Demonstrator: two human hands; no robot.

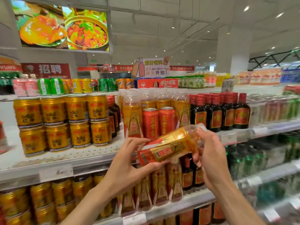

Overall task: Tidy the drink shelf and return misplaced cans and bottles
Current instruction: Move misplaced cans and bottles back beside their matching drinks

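Both hands hold one gold-labelled bottle (170,147) tilted before the shelf (65,157) — left hand (129,166) pinching its base, right hand (209,155) wrapped round the clear neck, hiding the cap. Two red cans (158,123) stand among matching bottles behind — lower rows blur.

红牛 on gold cans (53,111), 王老吉 on red cans (158,123), 招聘 on red banner (46,70)

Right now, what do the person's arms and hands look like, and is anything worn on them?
Both hands, the left hand and the right hand, are bare: no gloves, rings, watch or bracelet in view. Both forearms are bare too, with no sleeves showing up to the picture's lower edge. The fingers are slim, with short, unpainted nails.
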